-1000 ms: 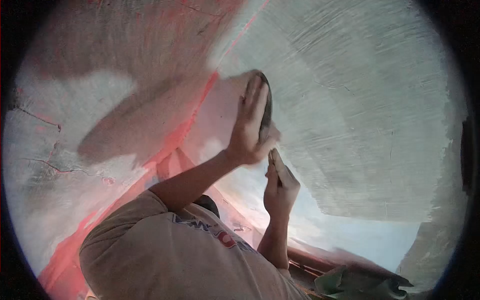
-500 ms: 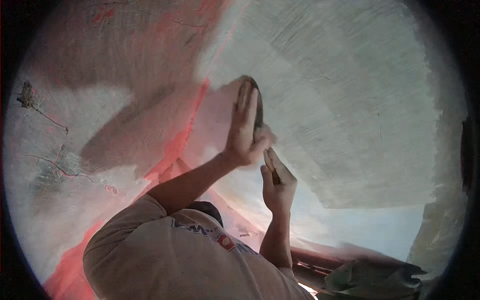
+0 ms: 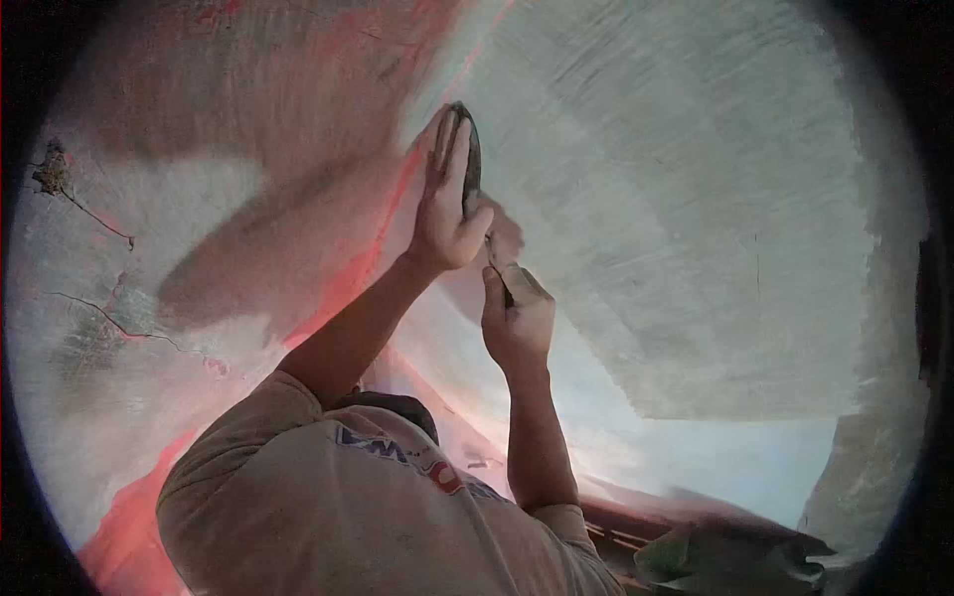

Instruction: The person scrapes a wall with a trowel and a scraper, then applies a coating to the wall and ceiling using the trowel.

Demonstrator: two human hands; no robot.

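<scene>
Hands are both raised to the surface overhead. Left hand lies flat and open, fingers stretched along the back of the trowel, pressing it against the surface. Right hand is closed round the trowel's handle, just below and to the right of the left hand, the two hands nearly touching.

Trowel position: dark blade on edge to the camera, seated at the boundary where the grey-green plaster coat meets the bare pink-red area, beside the red line. It sits above both hands, between the left palm and the surface.

Risks, as judged:
- Left hand bears on a smooth blade with no grip; a slip would put fingers onto the blade edge or into the coat.
- Blade tilted too steeply would gouge or ridge the coat at the boundary.
- Arms work at full reach above the head; loosened material would fall toward the person.
- Cracks show at far left, well apart from the hands; bond there looks doubtful.

Crumpled greenish material lies at lower right, well apart.
</scene>
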